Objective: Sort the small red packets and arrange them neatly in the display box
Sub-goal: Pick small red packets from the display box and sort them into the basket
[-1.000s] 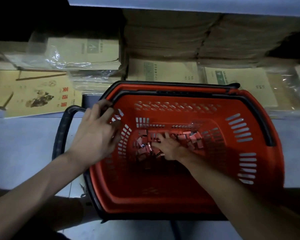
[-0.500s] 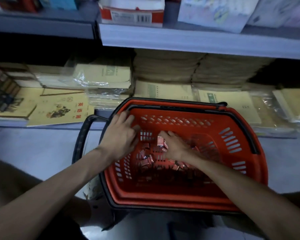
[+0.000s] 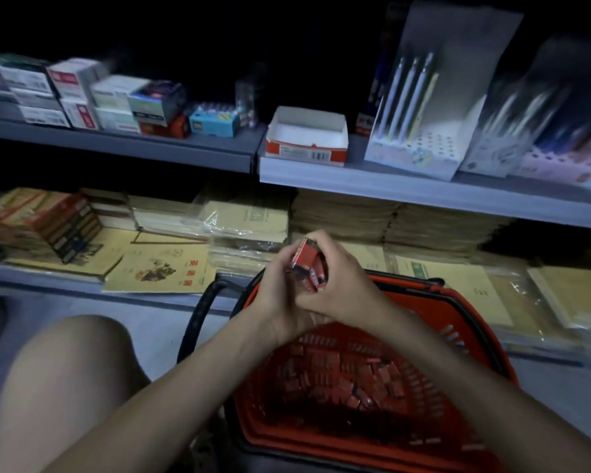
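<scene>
Both hands are raised together above the red shopping basket (image 3: 471,322). My left hand (image 3: 277,295) and my right hand (image 3: 342,285) grip a small bunch of red packets (image 3: 307,264) between them, fingers curled round it. Many more loose red packets (image 3: 348,373) lie in a heap on the basket's floor below my wrists. The display box (image 3: 306,153), white inside with a red and white front, stands open on the upper shelf straight above my hands. Its inside looks bare from here.
Pen display stands (image 3: 420,110) fill the upper shelf right of the box, small boxed goods (image 3: 116,100) stand to its left. Stacks of yellow exercise books (image 3: 249,220) lie on the lower shelf behind the basket. My bare knee (image 3: 65,380) is at lower left.
My right hand left the basket floor with packets, and my left hand let go of the basket rim. Both rose and met around the packets. The view tilted up to the upper shelf.
</scene>
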The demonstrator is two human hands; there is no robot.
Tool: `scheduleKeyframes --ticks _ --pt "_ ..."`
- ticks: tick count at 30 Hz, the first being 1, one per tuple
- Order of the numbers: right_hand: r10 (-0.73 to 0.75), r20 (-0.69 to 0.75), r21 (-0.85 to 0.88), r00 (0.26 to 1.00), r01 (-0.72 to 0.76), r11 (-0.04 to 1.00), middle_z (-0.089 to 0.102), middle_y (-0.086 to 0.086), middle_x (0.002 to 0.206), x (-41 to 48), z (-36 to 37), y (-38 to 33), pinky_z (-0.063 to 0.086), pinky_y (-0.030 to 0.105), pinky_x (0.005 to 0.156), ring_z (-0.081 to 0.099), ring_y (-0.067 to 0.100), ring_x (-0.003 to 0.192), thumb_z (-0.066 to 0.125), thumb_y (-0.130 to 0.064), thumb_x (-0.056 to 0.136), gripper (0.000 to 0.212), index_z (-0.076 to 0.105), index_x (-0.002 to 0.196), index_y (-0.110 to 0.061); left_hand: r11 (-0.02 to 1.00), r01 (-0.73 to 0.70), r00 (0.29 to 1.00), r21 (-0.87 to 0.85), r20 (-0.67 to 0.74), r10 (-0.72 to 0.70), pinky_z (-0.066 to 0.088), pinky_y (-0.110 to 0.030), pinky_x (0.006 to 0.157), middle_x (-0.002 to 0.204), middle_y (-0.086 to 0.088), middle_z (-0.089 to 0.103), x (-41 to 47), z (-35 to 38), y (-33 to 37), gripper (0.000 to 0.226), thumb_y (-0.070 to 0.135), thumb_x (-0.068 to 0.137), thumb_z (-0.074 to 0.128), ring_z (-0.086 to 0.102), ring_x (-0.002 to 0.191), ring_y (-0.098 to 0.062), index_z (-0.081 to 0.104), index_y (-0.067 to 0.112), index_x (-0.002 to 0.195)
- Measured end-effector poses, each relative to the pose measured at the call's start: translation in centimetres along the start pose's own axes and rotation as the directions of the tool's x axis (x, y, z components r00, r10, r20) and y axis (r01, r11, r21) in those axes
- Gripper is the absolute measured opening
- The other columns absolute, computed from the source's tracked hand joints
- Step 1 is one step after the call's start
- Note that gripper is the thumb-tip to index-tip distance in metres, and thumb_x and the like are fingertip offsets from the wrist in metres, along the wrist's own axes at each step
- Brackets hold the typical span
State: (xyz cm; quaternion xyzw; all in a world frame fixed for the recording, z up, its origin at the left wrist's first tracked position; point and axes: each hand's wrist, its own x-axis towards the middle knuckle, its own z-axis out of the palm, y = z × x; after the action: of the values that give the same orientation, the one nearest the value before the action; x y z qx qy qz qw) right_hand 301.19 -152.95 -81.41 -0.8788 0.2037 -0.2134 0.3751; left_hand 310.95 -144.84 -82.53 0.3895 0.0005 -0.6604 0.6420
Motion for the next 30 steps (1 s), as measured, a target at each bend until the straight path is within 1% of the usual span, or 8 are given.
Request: scheduleKeyframes --ticks 3,6,9,13,16,20,25,30 --pt "-0.029 0.050 -0.114 0.998 0.035 0.993 0.054 -0.011 0.106 0.5 0.1 -1.6 0.050 0.027 0.075 0.057 0.009 0.096 0.073 -0.023 0.067 0.055 0.049 0.114 -0.037 0.992 -0.102 0.993 -0.071 -0.059 0.098 0.055 -0.026 0.059 0.073 -0.007 0.067 -0.7 0.7 1.1 0.038 0.041 0.098 0.049 0.068 0.064 -0.021 0.067 0.013 0.081" --pt "-0.051 0.086 -0.262 0.995 0.072 0.962 0.052 -0.015 0.105 1.3 -0.2 -2.4 0.050 0.036 0.082 0.053 0.012 0.101 0.067 -0.032 0.069 0.048 0.045 0.112 -0.037 0.983 -0.148 0.987 -0.108 -0.081 0.139 0.051 -0.031 0.066 0.080 -0.010 0.063 -1.0 1.2 1.3 0.032 0.033 0.098 0.046 0.064 0.073 -0.024 0.065 0.011 0.086" --pt "-0.029 0.162 -0.350 0.986 0.085 0.933 0.050 -0.014 0.105 1.7 -0.8 -3.1 0.045 0.040 0.087 0.046 0.015 0.103 0.062 -0.044 0.074 0.044 0.042 0.113 -0.034 0.980 -0.144 0.984 -0.138 -0.126 0.126 0.047 -0.032 0.067 0.071 -0.011 0.065 -1.6 1.8 1.9 0.035 0.031 0.097 0.044 0.063 0.067 -0.026 0.065 0.010 0.079" --pt "0.005 0.214 -0.481 0.977 0.101 0.871 0.049 -0.010 0.111 2.0 -1.8 -4.1 0.032 0.041 0.088 0.039 0.017 0.106 0.047 -0.061 0.066 0.060 0.041 0.121 -0.035 0.978 -0.099 0.988 -0.186 -0.132 0.075 0.048 -0.034 0.067 0.065 -0.011 0.068 -3.0 3.0 2.6 0.041 0.034 0.096 0.045 0.067 0.061 -0.027 0.067 0.010 0.072" --pt "0.048 0.251 -0.431 0.967 0.067 0.900 0.048 -0.010 0.111 2.0 -2.6 -5.2 0.028 0.040 0.085 0.037 0.014 0.104 0.044 -0.065 0.060 0.067 0.044 0.121 -0.037 0.977 -0.056 0.994 -0.204 -0.105 0.035 0.048 -0.037 0.072 0.070 -0.013 0.072 -4.0 3.8 2.8 0.047 0.039 0.095 0.045 0.071 0.057 -0.027 0.071 0.009 0.071" --pt "0.065 0.186 -0.246 0.980 -0.017 0.969 0.054 -0.016 0.111 2.2 -3.9 -6.1 0.031 0.039 0.099 0.043 0.009 0.112 0.044 -0.066 0.066 0.057 0.060 0.113 -0.039 0.981 -0.022 0.995 -0.192 -0.100 0.003 0.050 -0.047 0.081 0.087 -0.018 0.077 -5.3 5.1 3.3 0.046 0.043 0.092 0.047 0.068 0.091 -0.033 0.076 0.007 0.086" --pt "-0.026 -0.002 -0.155 1.000 0.026 0.988 0.062 -0.019 0.105 2.8 -5.6 -6.6 0.042 0.041 0.103 0.050 0.008 0.113 0.066 -0.033 0.091 0.013 0.075 0.100 -0.037 0.979 -0.045 0.994 -0.199 -0.107 0.023 0.046 -0.039 0.078 0.072 -0.015 0.073 -6.2 6.5 4.2 0.038 0.038 0.095 0.048 0.062 0.080 -0.030 0.069 0.008 0.086" --pt "-0.105 -0.141 -0.069 0.984 0.096 0.993 0.070 -0.015 0.098 3.4 -6.8 -7.2 0.051 0.029 0.088 0.062 0.004 0.102 0.071 -0.022 0.095 0.012 0.079 0.101 -0.029 0.978 -0.063 0.995 -0.198 -0.089 0.047 0.050 -0.036 0.070 0.076 -0.015 0.071 -6.2 6.9 6.6 0.035 0.038 0.093 0.054 0.064 0.075 -0.030 0.067 0.007 0.088"
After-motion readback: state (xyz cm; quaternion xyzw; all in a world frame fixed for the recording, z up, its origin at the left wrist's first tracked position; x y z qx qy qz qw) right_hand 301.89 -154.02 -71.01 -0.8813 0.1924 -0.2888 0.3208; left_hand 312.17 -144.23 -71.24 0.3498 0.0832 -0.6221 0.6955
